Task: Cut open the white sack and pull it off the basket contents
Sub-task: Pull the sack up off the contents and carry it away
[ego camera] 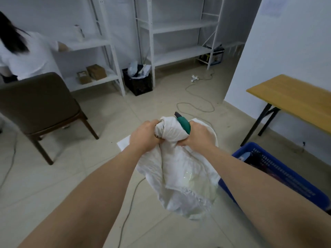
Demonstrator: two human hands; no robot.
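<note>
The white sack [179, 169] hangs bunched in front of me above the tiled floor, and something pale and shiny shows through its lower part. My left hand [143, 136] grips the gathered top of the sack on its left side. My right hand [198, 135] grips the right side of the same bunch and also holds a green-handled cutter [183, 123], whose dark tip points up and to the left. The blue basket [279, 174] stands on the floor to the right, partly behind my right forearm. What the sack holds is hidden.
A brown chair [39, 111] stands at left, a wooden table [293, 99] at right. White shelving [179, 42] lines the back wall with a black bin [138, 81] between units. Cables [195, 104] trail across the floor. A person in white [23, 54] is at far left.
</note>
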